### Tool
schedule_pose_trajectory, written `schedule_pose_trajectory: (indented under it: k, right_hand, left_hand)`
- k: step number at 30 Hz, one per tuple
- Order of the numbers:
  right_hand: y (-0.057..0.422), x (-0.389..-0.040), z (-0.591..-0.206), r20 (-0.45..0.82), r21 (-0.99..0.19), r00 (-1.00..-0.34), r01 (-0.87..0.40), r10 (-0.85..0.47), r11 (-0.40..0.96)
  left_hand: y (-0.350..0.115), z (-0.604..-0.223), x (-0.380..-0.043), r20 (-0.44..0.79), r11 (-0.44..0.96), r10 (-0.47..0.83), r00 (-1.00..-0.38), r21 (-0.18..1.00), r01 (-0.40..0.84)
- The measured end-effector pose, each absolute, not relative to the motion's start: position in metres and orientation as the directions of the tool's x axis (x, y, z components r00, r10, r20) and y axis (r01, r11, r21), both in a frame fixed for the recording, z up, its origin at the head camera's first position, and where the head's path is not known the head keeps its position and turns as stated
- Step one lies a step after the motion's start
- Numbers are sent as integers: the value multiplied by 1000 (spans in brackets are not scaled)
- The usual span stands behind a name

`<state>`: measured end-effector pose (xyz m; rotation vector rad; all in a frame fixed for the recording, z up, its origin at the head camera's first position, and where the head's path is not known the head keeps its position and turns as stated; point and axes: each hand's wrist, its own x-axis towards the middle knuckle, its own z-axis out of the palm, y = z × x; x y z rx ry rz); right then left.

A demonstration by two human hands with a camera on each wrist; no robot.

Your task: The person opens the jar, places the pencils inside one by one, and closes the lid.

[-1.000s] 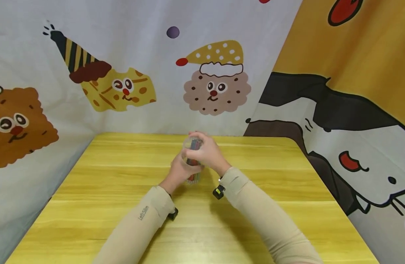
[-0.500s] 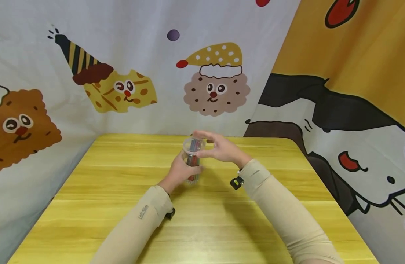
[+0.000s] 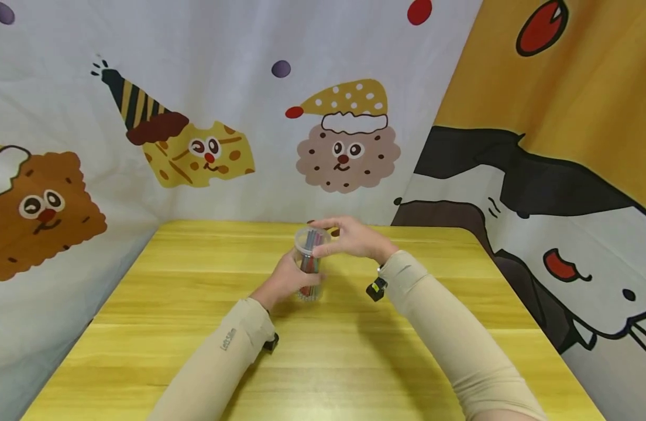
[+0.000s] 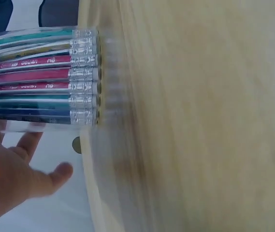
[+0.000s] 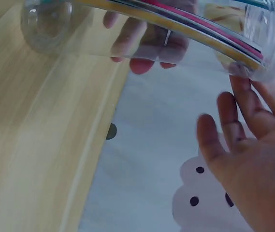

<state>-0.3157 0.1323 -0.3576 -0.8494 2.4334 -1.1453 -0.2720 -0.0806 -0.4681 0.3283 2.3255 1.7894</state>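
Note:
A clear plastic jar (image 3: 309, 295) packed with pencils (image 4: 40, 75) stands upright near the back of the table. Silver ferrules and erasers face the jar's bottom in the left wrist view. My left hand (image 3: 286, 279) grips the jar around its middle, its fingers showing through the plastic in the right wrist view. At the top, my right hand (image 3: 354, 238) holds the clear round lid (image 5: 272, 46) between thumb and fingertips. Its other fingers (image 5: 209, 135) stretch out below the lid, apart from it.
The wooden table (image 3: 323, 362) ends at a back edge just behind the jar. A white curtain (image 3: 223, 58) with cartoon prints hangs behind it, and a cartoon-printed curtain (image 3: 512, 88) runs along the right side.
My right hand has turned and swung to the right around the lid, its wrist and forearm shifting outward. The left hand keeps its grip on the jar. The head view has tilted slightly up.

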Motion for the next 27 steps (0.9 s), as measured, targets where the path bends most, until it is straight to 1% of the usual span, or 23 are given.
schedule_pose_trajectory:
  k: [5,7,9,12,14,16,18,20,23,25,27]
  right_hand:
    - [114,-291,-368,80,-734,-895,-351,-439,581]
    - [107,-282,-370,107,-700,-927,-328,-360,635]
    - [106,-279,-369,100,-686,-937,-308,-334,659]
    - [116,-287,-363,52,-719,-896,-340,-441,606]
    - [124,-297,-360,7,-762,-835,-361,-550,538]
    - [129,-307,-359,-24,-780,-759,-393,-651,487]
    - [130,-316,-358,-48,-772,-706,-423,-706,475]
    - [130,-322,-358,-56,-758,-672,-452,-738,470]
    - [127,-328,-358,-63,-771,-658,-445,-750,455]
    - [124,-328,-359,-63,-792,-673,-416,-737,447]
    - [122,-326,-363,-53,-817,-702,-379,-710,435]
  left_hand:
    - [-80,-471,-270,27,221,277,-961,971,91]
    - [-81,-471,-269,43,212,275,-960,972,105]
    - [-81,-471,-270,50,214,272,-961,971,111]
    - [-83,-472,-271,39,229,265,-963,968,102]
    - [-84,-473,-270,20,243,265,-964,966,86]
    - [-85,-475,-270,-3,252,270,-963,965,68]
    - [-86,-475,-270,-20,262,290,-957,963,60]
    - [-87,-475,-271,-26,260,316,-948,964,60]
    - [-89,-472,-273,-26,233,355,-935,971,62]
    - [-89,-471,-274,-25,216,371,-928,975,60]
    - [-89,-470,-274,-23,204,369,-929,977,57]
